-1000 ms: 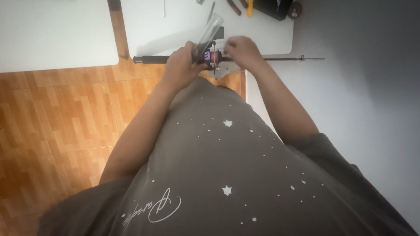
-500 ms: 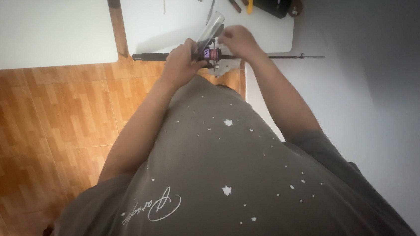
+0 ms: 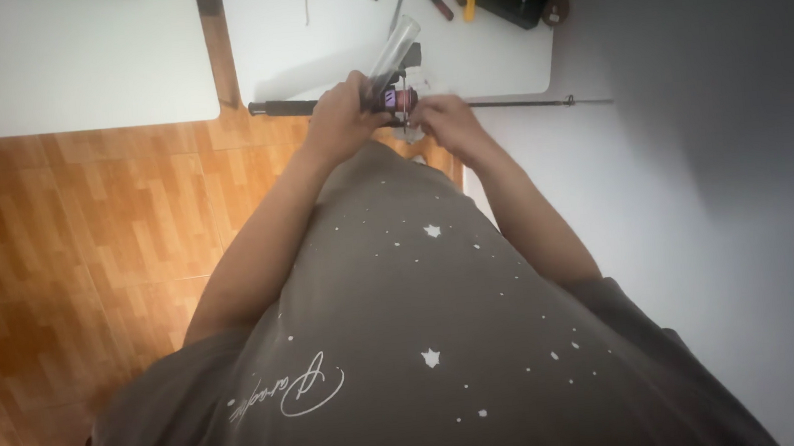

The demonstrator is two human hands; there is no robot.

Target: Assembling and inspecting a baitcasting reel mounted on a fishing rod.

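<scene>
The rod (image 3: 426,106) lay crosswise at the table (image 3: 327,59) edge, its long axis running left to right, butt to the left and thin tip far to the right. The left hand (image 3: 343,114) was clamped around the grip just left of the reel (image 3: 395,96). The right hand (image 3: 441,120) touched the reel's right side, fingers curled; whether it gripped was unclear.

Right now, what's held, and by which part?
A fishing rod, at the reel seat: left hand around the handle by the reel, right hand beside it.
</scene>
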